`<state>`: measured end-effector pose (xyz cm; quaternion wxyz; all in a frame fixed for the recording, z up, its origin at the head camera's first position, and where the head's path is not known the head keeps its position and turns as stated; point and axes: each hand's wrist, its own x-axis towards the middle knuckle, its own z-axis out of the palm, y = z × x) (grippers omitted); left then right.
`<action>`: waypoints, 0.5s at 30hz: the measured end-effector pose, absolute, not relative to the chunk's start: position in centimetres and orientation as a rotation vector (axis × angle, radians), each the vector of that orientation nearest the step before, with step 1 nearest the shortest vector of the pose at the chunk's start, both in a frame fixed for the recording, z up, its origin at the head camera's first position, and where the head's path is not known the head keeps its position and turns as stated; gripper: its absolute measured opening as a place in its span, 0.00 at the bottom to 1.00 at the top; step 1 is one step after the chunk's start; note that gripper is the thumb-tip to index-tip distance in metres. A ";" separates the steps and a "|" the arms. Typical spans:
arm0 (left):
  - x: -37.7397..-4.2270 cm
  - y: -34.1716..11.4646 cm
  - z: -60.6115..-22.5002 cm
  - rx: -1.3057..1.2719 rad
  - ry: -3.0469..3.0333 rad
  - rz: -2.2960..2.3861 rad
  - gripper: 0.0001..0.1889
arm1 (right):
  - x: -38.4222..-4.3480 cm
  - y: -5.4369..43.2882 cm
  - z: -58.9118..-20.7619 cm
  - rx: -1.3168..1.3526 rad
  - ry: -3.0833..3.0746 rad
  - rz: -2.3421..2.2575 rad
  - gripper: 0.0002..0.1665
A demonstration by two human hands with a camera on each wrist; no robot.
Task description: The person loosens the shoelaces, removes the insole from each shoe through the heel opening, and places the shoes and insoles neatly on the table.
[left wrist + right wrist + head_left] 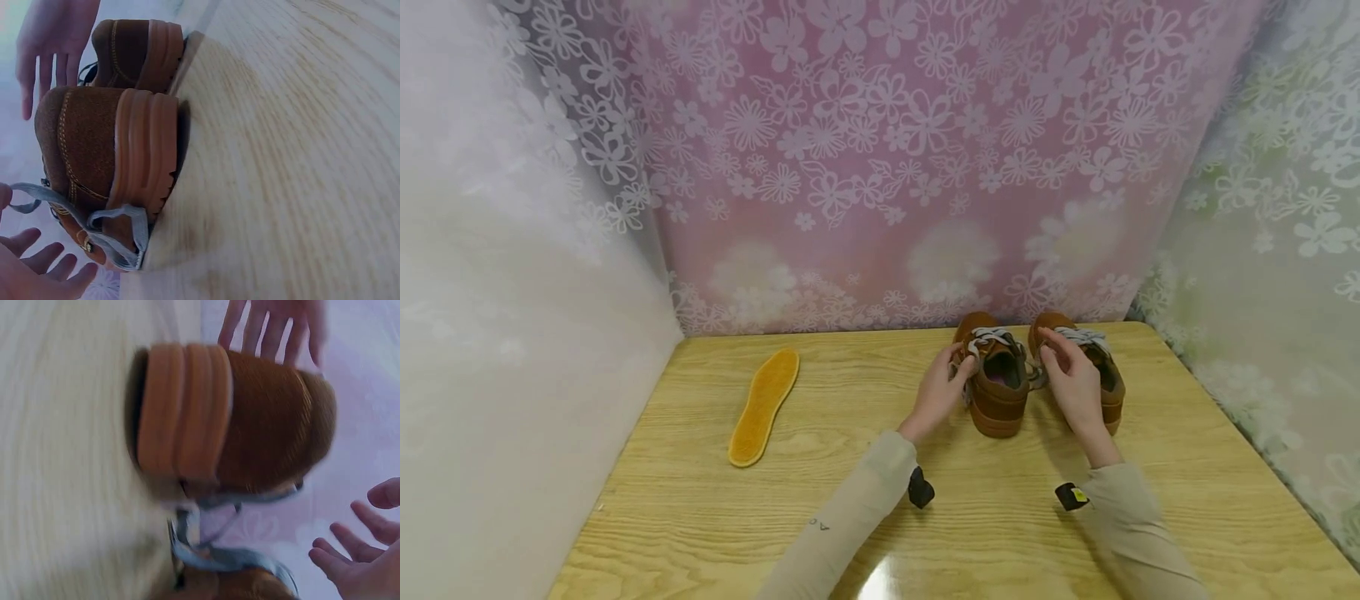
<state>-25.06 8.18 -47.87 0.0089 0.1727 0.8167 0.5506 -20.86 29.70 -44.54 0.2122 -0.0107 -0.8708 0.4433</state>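
Two brown suede shoes with grey laces stand side by side, heels toward me. My left hand is at the outer side of the left shoe, fingers spread. In the left wrist view, its thumb tip meets a loop of grey lace hanging down that shoe's side. My right hand is over the inner side of the right shoe, partly hiding it. Its fingers are extended and spread, with nothing gripped between them in the right wrist view. Loose lace ends hang between the shoes.
An orange insole lies on the left part of the wooden table. A pink floral curtain stands behind the table's back edge, with pale sheets at both sides. Small black devices are worn at both wrists.
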 end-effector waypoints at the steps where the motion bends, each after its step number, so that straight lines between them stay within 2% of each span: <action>1: -25.0 8.2 -47.8 0.549 2.568 1.733 0.29 | -20.8 30.0 -44.4 -0.028 -2.392 1.183 0.24; 4: -25.0 8.2 -47.4 0.589 2.626 1.761 0.24 | -20.9 31.2 -44.0 -0.029 -2.329 1.058 0.19; 8: -24.7 8.7 -46.6 0.694 2.689 1.795 0.20 | -21.1 33.1 -43.8 -0.071 -2.336 0.928 0.18; 11: -24.1 9.2 -45.9 0.788 2.742 1.772 0.18 | -21.3 34.7 -43.9 -0.107 -2.440 0.834 0.20; 15: -23.2 10.0 -45.0 0.967 2.809 1.699 0.17 | -21.5 36.5 -44.0 -0.128 -2.627 0.817 0.28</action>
